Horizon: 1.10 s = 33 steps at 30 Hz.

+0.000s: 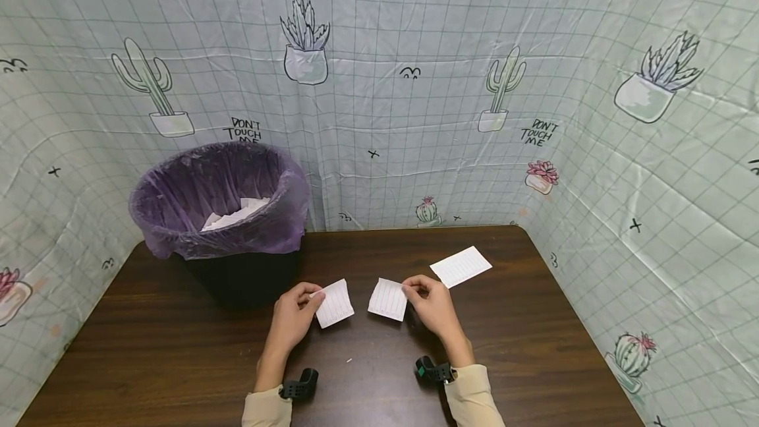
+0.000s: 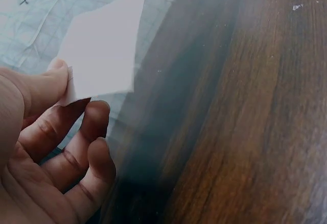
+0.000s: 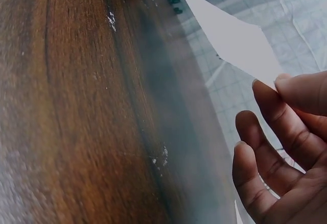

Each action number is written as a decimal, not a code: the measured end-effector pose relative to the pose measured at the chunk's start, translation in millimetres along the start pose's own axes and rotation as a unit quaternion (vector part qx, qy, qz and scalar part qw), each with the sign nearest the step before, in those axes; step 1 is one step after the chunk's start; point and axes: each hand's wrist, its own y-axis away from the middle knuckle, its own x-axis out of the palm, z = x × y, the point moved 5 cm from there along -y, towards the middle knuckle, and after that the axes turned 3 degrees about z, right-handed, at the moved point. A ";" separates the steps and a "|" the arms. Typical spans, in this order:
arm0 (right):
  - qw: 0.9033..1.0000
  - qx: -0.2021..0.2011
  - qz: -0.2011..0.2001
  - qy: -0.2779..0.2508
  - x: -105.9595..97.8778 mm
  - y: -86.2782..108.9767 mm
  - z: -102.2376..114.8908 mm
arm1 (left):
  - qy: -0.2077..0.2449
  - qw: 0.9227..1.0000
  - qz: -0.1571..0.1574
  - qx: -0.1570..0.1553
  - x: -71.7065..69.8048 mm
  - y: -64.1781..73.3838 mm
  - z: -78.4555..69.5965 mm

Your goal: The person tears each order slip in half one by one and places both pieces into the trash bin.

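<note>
Between its thumb and index finger, my left hand (image 1: pixel 294 317) pinches a small lined piece of paper (image 1: pixel 335 304). Across a gap, my right hand (image 1: pixel 433 306) pinches a similar lined paper piece (image 1: pixel 388 300) by its right edge. Both pieces are held above the table, apart from each other, with slightly uneven edges. In the left wrist view the left piece (image 2: pixel 104 50) looks plain white, and the other fingers curl loosely below it. The right wrist view shows the right piece (image 3: pixel 232 38) tilted upward from the thumb and index finger.
A black bin with a purple liner (image 1: pixel 284 216) stands at the back left, with white papers (image 1: pixel 234 216) inside. One lined paper sheet (image 1: pixel 461 267) lies beyond the right hand on the dark wooden table (image 1: pixel 534 348). A tiny white scrap (image 1: pixel 349 360) lies between the forearms. Patterned cloth (image 1: pixel 379 117) surrounds the table.
</note>
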 end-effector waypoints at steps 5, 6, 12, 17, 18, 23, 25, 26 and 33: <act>1.000 0.005 0.002 -0.001 -1.0 0.2 0.8 | -0.003 1.000 -0.001 -0.001 -0.9 1.4 0.9; 1.000 0.005 0.002 -0.001 -0.9 0.3 0.8 | -0.004 1.000 -0.001 -0.001 -1.2 1.8 1.2; 1.000 -0.005 0.000 0.009 -1.2 -0.7 0.6 | -0.010 1.000 -0.005 -0.003 -2.2 2.1 3.2; 1.000 -0.019 -0.005 0.014 -1.8 -1.5 2.8 | -0.016 1.000 -0.007 -0.002 -3.0 1.9 3.0; 1.000 -0.019 -0.005 0.013 -1.9 -1.4 3.3 | -0.018 1.000 -0.007 -0.002 -3.0 1.9 3.0; 1.000 -0.014 -0.002 0.008 -1.9 -1.3 1.5 | -0.028 1.000 -0.005 -0.003 -1.8 2.1 2.8; 1.000 -0.010 0.000 0.006 -1.9 -1.3 -0.3 | -0.031 1.000 -0.005 -0.002 -1.1 2.1 2.8; 1.000 -0.008 0.000 0.005 -2.1 -1.3 -0.8 | -0.032 0.999 -0.005 -0.001 -1.0 2.2 2.6; 1.000 0.000 -0.001 0.009 -5.2 -0.9 -1.4 | -0.033 0.999 -0.012 0.013 0.2 0.8 0.9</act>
